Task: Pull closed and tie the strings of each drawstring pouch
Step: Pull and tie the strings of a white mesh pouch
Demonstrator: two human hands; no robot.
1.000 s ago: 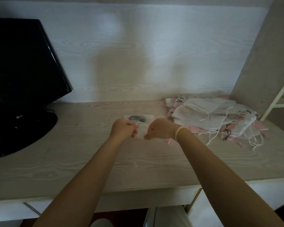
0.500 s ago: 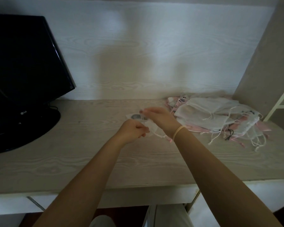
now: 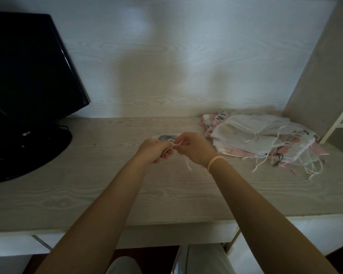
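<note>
Both hands are busy over the middle of the desk (image 3: 67,194): the left hand (image 3: 153,150) and right hand (image 3: 194,148) each pinch the thin white strings (image 3: 173,146) of one small drawstring pouch (image 3: 163,137), which lies flat just behind them. It looks feather-light and limp, so I'd hold the cords near the neck. A floppy pile of pouches (image 3: 255,135) waits to the right.

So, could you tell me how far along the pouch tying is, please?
No finished pouch shows. In hand: left hand and right hand pinch the white strings of one small white pouch. Left: the pile of white and pink pouches with loose strings.
</note>
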